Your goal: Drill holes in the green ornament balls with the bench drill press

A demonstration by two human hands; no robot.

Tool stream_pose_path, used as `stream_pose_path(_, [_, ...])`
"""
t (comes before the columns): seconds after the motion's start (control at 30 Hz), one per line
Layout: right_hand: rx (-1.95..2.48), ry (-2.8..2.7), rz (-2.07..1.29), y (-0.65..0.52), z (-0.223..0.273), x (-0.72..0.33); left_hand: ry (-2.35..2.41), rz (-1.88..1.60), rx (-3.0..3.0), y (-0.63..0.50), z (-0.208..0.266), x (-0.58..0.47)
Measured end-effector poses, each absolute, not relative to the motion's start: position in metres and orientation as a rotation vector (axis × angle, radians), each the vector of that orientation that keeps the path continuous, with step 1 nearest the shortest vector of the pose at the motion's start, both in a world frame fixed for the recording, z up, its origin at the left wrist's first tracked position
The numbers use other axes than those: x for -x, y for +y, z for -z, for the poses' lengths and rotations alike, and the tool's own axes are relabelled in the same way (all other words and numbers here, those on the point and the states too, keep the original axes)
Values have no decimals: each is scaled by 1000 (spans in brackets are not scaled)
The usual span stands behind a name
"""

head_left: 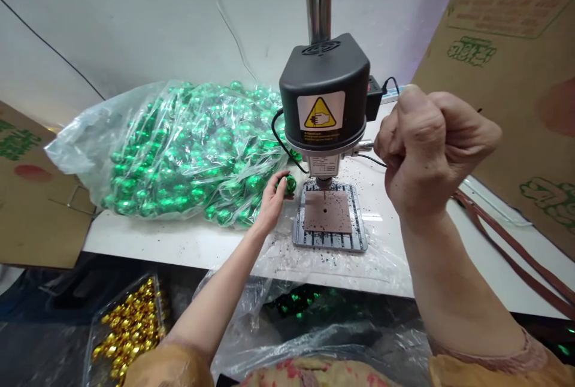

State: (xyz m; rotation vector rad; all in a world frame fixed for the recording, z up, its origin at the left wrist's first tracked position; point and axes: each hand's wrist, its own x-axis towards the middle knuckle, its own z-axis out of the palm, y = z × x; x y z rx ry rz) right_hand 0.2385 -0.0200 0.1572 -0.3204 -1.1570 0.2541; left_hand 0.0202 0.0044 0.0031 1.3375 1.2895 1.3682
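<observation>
A black bench drill press (pixel 326 93) stands on the white table, a yellow warning label on its front. My right hand (pixel 431 141) is closed in a fist around the drill press's feed lever (pixel 365 146), most of which is hidden in the fingers. Left of the drill bit, my left hand (pixel 273 198) grips a shiny green ball (pixel 290 184). Under the bit, a brownish plate (pixel 327 222) with a dark hole lies on the slotted metal base (pixel 359 237). Dark shavings are scattered over both.
A clear plastic bag (pixel 81 141) full of green balls lies at the left. Cardboard boxes (pixel 507 69) flank the table (pixel 148 237). Below the front edge are a clear bin of gold balls (pixel 130 327) and a plastic bag (pixel 350 339) with green balls. A brown strap (pixel 507 249) lies at the right.
</observation>
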Motion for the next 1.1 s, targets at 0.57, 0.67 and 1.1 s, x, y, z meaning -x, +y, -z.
stream_pose_path(0.57, [526, -1198, -248, -24, -154, -239, 925, -1079, -1027, -46, 3, -45])
stream_pose_path(0.67, [486, -1188, -285, -25, -155, -239, 912, -1082, -965, -43, 2, -44])
stream_pose_path(1.1, [493, -1213, -324, -29, -156, -241, 1025, -1322, -1206, -14, 27, -59])
